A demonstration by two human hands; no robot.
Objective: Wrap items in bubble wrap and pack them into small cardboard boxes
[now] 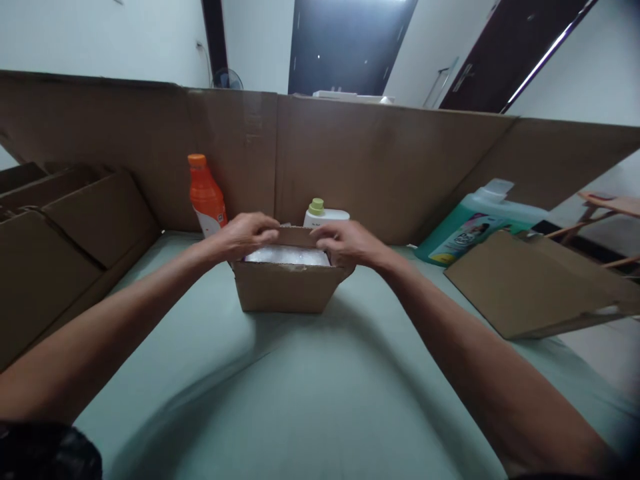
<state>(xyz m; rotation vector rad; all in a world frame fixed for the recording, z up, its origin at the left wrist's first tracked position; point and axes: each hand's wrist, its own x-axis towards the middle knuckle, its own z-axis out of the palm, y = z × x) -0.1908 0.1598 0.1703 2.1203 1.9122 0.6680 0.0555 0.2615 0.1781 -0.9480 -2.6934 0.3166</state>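
A small cardboard box (285, 290) stands on the pale green cloth in front of me. Its top is open, and a shiny, clear-looking plastic-wrapped item (289, 255) fills the inside; what it is I cannot make out. My left hand (245, 235) is at the box's back left corner, fingers bent around the upright back flap (296, 236). At the back right corner, my right hand (345, 241) has its fingers curled on the flap's other end. Behind the box shows a white bottle (327, 215) with a green cap, its lower part hidden.
An orange bottle (206, 190) stands behind my left hand. Cardboard boxes (95, 213) are at the left. On the right, a tilted jug of green liquid (470, 223) lies behind a cardboard piece (535, 283). A tall cardboard wall (360, 163) closes off the back.
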